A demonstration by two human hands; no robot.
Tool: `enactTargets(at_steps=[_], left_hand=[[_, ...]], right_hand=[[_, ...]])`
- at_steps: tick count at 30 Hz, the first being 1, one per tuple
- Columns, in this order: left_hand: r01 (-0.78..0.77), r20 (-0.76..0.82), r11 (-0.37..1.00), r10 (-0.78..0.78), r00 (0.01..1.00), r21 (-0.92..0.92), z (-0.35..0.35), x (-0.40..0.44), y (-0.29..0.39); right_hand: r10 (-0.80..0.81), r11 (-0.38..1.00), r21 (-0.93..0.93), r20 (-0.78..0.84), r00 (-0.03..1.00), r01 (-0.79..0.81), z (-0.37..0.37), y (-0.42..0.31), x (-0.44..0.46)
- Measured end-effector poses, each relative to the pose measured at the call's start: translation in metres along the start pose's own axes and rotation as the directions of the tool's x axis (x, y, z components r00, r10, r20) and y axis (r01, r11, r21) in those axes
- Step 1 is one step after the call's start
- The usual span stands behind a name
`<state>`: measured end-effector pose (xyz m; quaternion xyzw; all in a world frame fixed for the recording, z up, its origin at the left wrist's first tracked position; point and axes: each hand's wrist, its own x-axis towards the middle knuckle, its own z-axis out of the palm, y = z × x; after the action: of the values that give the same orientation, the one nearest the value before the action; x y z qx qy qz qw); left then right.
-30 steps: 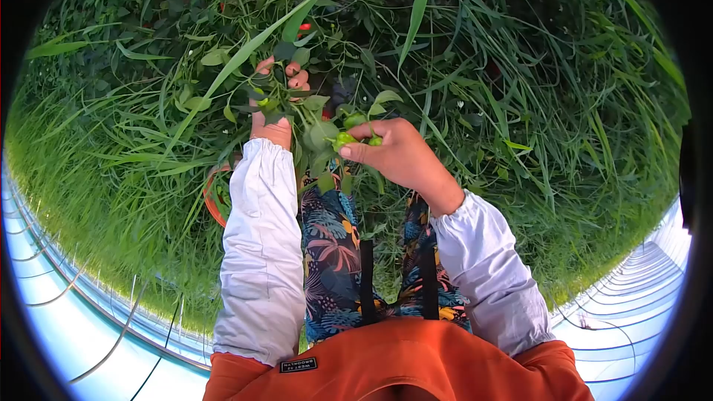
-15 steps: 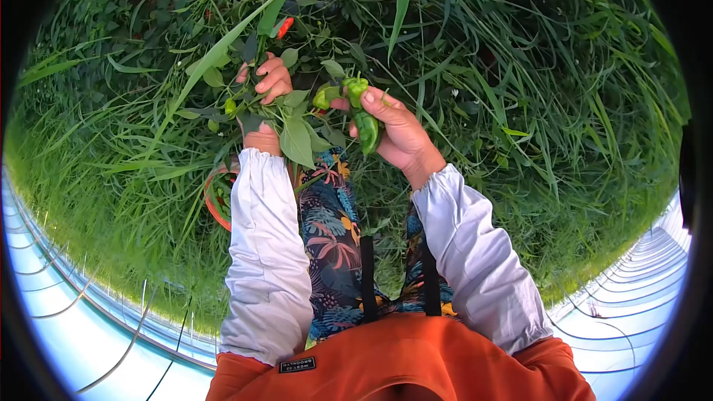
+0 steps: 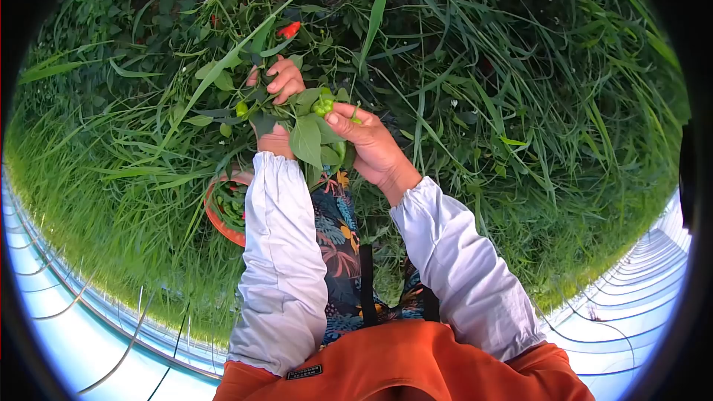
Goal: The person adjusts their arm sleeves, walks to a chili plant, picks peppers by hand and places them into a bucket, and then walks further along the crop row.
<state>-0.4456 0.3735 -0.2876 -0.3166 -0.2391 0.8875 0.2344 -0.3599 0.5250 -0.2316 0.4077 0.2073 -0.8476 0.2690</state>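
My left hand is curled round the leafy stems of a pepper plant, which partly cover its palm. Close by on the right, my right hand is closed on green peppers. One knobbly green pepper shows at the thumb and fingertips, and part of another green pepper shows below, behind leaves. Just above my left fingers hangs a red pepper. A small green pepper sits among the leaves left of that hand.
An orange-rimmed bucket holding green and red peppers stands in the grass beside my left forearm. Long grass blades cross in front of the plants. Dense grass and pepper plants surround both hands, with pale sheeting at the lower edges.
My right hand has moved left with the green peppers, up against the leaves by my left hand. My left hand keeps its hold on the stems. More of the bucket shows.
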Motion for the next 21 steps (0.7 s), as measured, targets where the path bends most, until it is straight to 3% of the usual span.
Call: enactTargets(at_steps=[6,9,10,11,13,15,16,19,21], left_hand=[[-0.069,-0.02,0.974,0.075,0.997,0.214,-0.007,-0.012,0.005],[-0.059,-0.155,0.794,0.19,0.97,0.605,-0.01,-0.022,0.029],[-0.027,-0.281,0.526,0.495,0.822,0.85,-0.001,-0.024,0.009],[-0.029,-0.181,0.334,0.581,0.794,0.942,0.002,-0.021,-0.006],[0.255,0.067,-0.229,0.853,0.518,0.94,0.007,-0.025,-0.035],[0.163,0.235,-0.393,0.781,0.578,0.905,0.01,-0.044,-0.049],[0.155,0.167,-0.345,0.739,0.652,0.926,0.017,-0.056,-0.063],[0.097,-0.036,-0.11,0.458,0.888,0.989,0.047,-0.08,-0.132],[0.022,-0.004,-0.098,0.181,0.983,0.995,0.054,-0.092,-0.166]], right_hand=[[-0.317,0.935,0.101,-0.199,0.927,0.341,-0.03,-0.042,-0.012],[-0.452,0.879,0.035,-0.248,0.857,0.475,-0.058,-0.075,-0.022],[-0.449,0.89,0.018,-0.147,0.882,0.456,-0.057,-0.084,-0.035],[-0.425,0.905,-0.023,-0.023,0.905,0.424,-0.056,-0.089,-0.049],[-0.336,0.924,-0.097,0.251,0.908,0.369,-0.055,-0.092,-0.078],[-0.242,0.969,0.058,0.411,0.879,0.239,-0.061,-0.088,-0.103],[-0.213,0.972,0.19,0.438,0.874,0.142,-0.064,-0.082,-0.11],[-0.177,0.984,0.104,0.436,0.883,0.145,-0.052,-0.076,-0.137],[-0.136,0.988,-0.008,0.39,0.911,0.151,-0.034,-0.076,-0.16]])
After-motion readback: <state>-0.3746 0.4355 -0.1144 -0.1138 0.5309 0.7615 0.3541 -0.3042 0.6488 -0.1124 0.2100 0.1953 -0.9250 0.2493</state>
